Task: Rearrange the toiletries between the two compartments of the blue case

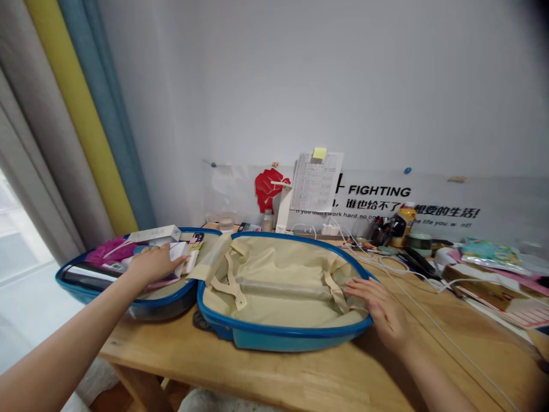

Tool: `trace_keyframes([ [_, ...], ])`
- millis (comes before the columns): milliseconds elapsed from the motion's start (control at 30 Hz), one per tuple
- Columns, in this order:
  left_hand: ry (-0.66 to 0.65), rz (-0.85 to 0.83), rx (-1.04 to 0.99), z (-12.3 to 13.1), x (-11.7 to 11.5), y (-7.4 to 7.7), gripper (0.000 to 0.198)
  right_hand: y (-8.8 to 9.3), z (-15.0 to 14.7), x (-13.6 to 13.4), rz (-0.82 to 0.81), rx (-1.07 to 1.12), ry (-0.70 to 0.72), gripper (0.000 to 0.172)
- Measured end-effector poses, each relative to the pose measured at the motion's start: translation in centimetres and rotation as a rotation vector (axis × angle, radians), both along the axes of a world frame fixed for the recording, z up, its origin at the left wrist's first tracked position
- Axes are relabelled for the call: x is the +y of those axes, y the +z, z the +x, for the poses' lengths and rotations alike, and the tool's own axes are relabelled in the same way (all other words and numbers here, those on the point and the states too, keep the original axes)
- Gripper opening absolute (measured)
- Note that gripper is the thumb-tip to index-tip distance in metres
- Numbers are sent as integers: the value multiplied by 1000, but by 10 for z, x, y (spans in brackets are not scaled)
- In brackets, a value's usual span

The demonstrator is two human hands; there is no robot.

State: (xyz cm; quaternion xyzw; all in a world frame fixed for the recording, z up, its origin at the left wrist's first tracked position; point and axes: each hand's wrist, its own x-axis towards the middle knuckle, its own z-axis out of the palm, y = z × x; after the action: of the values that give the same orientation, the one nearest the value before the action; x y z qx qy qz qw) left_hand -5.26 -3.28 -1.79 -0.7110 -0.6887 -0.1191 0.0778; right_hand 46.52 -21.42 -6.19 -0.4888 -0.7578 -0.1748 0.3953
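Blue hard-shell suitcase (278, 339) lying open on the bench (257, 372), halves side by side. Right half: beige lining (278, 274), loose beige straps (227, 288), right hand (380, 312) flat on lining edge, fingers spread. Left half packed: white box (154, 234), pink cloth (107, 252), papers (178, 252), left hand (156, 264) resting on top.

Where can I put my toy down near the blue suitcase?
The cream lining inside the blue hard-shell suitcase has room between its beige straps. Pale wooden tabletop shows in front of the suitcase. Crowded: the packed left half by the left hand, and the white cables.
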Motion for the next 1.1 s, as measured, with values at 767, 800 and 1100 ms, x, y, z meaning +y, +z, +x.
trace_keyframes([
  [767,-979,80,-130,163,-65,75,68,-7,1,2,4,77,-9,47],
  [800,-1051,-2,-110,183,-70,73,68,-7,1,2,3,79,-9,47],
  [1100,-1071,-548,304,305,-92,26,65,-18,5,4,22,110,17,41],
])
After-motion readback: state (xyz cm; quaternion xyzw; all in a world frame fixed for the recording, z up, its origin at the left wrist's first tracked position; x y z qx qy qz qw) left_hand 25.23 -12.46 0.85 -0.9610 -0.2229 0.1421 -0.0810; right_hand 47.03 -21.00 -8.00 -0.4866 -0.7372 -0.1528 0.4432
